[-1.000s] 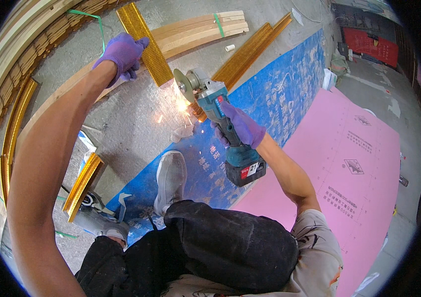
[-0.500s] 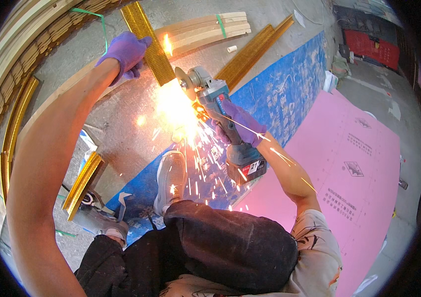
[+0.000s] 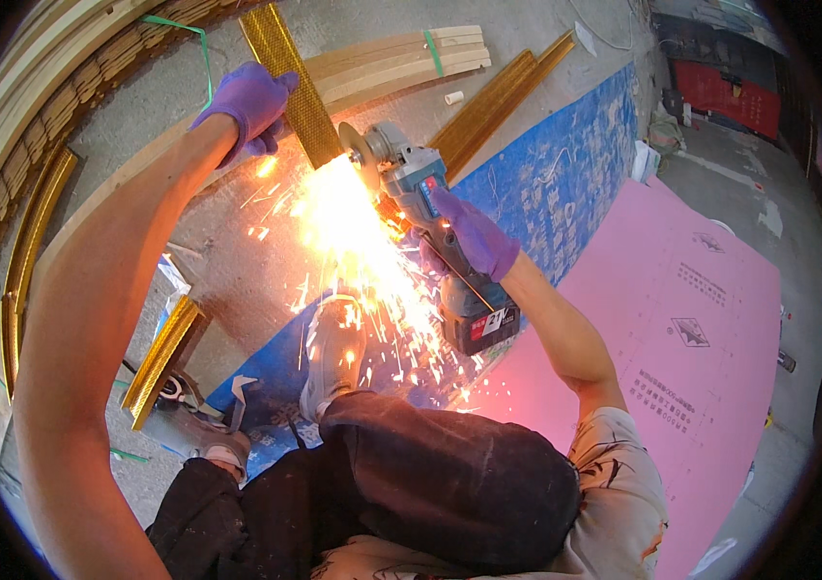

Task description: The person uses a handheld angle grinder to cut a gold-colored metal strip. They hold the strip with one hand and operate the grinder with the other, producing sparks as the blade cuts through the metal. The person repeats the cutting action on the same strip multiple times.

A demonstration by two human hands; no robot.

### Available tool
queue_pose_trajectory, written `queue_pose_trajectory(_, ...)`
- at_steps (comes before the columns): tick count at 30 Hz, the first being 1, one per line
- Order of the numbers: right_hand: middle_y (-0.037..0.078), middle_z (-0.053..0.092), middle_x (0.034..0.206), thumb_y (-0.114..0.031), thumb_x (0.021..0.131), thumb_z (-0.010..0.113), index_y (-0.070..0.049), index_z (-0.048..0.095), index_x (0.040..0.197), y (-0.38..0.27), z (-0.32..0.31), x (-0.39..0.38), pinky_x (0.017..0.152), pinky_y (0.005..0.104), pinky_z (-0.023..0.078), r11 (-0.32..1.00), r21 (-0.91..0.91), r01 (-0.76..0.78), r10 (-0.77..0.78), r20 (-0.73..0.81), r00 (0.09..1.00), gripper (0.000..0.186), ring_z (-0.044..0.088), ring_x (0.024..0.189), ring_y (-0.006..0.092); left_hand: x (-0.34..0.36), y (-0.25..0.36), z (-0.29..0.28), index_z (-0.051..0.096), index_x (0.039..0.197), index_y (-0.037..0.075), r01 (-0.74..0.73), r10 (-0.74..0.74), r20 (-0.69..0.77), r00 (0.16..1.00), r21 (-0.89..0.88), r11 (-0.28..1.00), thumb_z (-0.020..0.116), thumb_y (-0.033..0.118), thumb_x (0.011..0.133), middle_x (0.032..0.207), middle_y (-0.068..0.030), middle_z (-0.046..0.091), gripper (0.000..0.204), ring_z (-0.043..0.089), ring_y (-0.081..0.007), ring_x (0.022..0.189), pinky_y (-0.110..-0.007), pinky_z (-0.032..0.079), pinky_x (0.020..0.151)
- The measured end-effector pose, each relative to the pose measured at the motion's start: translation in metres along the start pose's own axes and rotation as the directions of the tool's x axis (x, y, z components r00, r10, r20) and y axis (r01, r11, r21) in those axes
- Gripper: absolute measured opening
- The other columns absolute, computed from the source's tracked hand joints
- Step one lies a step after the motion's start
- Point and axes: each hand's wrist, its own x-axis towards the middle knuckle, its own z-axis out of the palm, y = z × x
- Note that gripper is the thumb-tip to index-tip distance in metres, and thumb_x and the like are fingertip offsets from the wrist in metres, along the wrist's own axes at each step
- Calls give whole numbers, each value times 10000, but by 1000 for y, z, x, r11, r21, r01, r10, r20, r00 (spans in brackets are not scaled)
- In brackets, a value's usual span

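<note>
In a purple glove, my left hand [image 3: 248, 108] grips the edge of a gold patterned metal strip [image 3: 287, 72] slanting down from the top. My right hand [image 3: 474, 235], gloved too, is wrapped round the body of a cordless angle grinder [image 3: 416, 182] with a battery at its lower end. The grinder's disc [image 3: 358, 150] meets the strip near its lower end. Bright sparks [image 3: 343, 222] pour from there toward my shoe [image 3: 335, 343] and hide the strip's end and part of the floor.
Pale wooden battens [image 3: 401, 68] lie behind the strip, beside another gold strip [image 3: 503, 101]. A short gold offcut [image 3: 164, 360] rests near my left foot. Blue sheeting [image 3: 556, 159] and a large pink board [image 3: 677, 319] cover floor to the right. Long strips are stacked at the left.
The spark stream has grown denser and spreads further down and right. Both hands and the grinder have hardly moved; the small flame-like glow beside the strip's right edge is gone.
</note>
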Motion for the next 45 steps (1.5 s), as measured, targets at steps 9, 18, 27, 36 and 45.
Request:
queue_pose_trajectory(9,73,627,669,-726,936,597,-21,609,962,1,1,4,460,328,496,997,77,-30,32,-27,999,705,617,506,185,1,1,-1,650,816,-95,0,0,27,1000,17,1000,595,395,1054,613,-144,649,548,672,-269,430,-400,559,397)
queue_pose_trajectory(18,98,673,737,-702,948,596,-41,607,1018,3,-12,14,481,338,519,997,81,-3,-7,126,992,665,657,556,218,-1,-1,-1,653,767,-55,-22,22,-1,1000,-10,1000,562,401,1074,572,-126,626,558,621,-226,372,-353,507,356)
queue_pose_trajectory(27,94,673,754,-725,953,561,-48,620,1048,2,-10,21,496,343,525,999,54,2,-5,59,998,686,657,575,204,-4,2,-3,625,732,-47,-3,3,7,1000,-20,1000,562,385,1074,570,-125,618,555,630,-233,379,-357,500,349)
queue_pose_trajectory(36,73,649,719,-703,980,537,-53,605,1071,-5,-8,24,478,335,527,999,-21,38,-37,33,999,661,630,515,199,0,0,-2,637,747,-39,-12,13,12,1000,-25,1000,553,387,1076,571,-114,616,545,630,-228,379,-352,485,338)
queue_pose_trajectory(45,85,682,783,-679,993,540,-48,600,1125,-2,-18,32,453,345,528,997,-24,75,-72,96,993,648,647,530,196,0,2,-1,644,737,-35,-3,3,16,1000,-4,1000,539,403,1079,562,-112,627,565,631,-214,379,-344,503,351)
